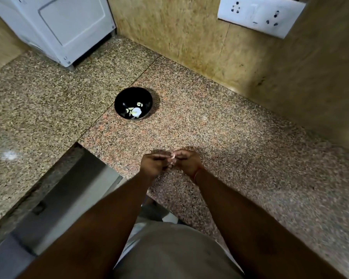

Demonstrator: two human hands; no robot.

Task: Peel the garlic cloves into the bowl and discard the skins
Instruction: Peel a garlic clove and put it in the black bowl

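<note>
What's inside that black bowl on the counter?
The black bowl holds several pale garlic pieces, gathered toward its near side, with dark bare bottom elsewhere. Whether they are peeled cloves or skins is too small to tell. Anything beneath them is covered.

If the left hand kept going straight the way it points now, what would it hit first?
The left hand points rightward at the garlic clove pinched between both hands, so it would press into that clove, then the right hand. The black bowl sits farther away, off that line; depth is uncertain.
</note>
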